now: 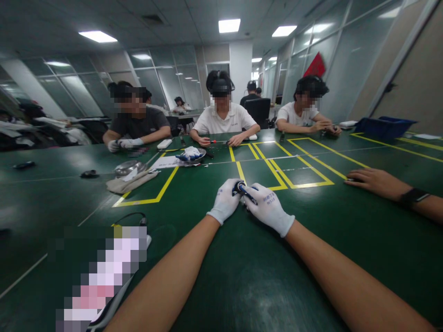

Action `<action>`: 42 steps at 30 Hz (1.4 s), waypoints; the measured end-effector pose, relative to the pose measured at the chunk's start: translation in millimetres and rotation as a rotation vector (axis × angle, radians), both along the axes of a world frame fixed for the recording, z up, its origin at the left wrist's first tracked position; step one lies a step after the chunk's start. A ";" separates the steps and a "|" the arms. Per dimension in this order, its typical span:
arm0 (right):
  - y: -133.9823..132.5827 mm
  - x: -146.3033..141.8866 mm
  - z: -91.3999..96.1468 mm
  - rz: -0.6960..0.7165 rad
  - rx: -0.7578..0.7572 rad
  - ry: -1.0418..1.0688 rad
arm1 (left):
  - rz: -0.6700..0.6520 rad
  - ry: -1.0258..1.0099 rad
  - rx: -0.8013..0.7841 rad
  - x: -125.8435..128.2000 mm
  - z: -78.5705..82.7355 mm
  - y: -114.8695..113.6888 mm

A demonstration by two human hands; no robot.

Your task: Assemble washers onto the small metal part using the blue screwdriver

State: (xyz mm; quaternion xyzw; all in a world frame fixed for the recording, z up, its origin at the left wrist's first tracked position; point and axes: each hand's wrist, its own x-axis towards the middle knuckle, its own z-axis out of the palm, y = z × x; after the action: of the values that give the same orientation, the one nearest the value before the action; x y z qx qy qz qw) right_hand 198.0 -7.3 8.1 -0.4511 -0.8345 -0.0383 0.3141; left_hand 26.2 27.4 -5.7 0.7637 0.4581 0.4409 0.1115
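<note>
With fingers wrapped around it from both sides, the left hand point(225, 200) and right hand point(269, 206) grasp a blue item point(248, 194) over the near desk point(242, 286), where a steady left grip and small right-hand movements should serve best.

Had left forearm point(166, 272) and right forearm point(335, 267) extended forward, both bare, converging. Held left hand point(226, 200) and right hand point(269, 208) close together (each snugly gloved in white), fingers point(249, 192) curled inward in a grip, wrists point(289, 226) nearly straight.
</note>
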 end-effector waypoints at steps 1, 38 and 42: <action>-0.1 -0.1 0.0 0.006 -0.005 -0.002 | 0.000 -0.004 0.002 -0.1 0.0 -0.1; -1.8 -3.4 0.8 0.090 0.079 -0.212 | -0.003 -0.014 -0.017 -3.6 -2.4 2.5; -5.3 -7.1 2.6 0.049 0.076 -0.149 | 0.018 -0.020 -0.006 -3.8 -1.9 2.1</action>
State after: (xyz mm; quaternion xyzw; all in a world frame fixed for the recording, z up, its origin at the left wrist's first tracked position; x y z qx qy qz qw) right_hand 190.9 -12.6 10.7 -0.4145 -0.8642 -0.0954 0.2690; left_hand 22.4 29.5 -7.7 0.7549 0.4650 0.4482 0.1143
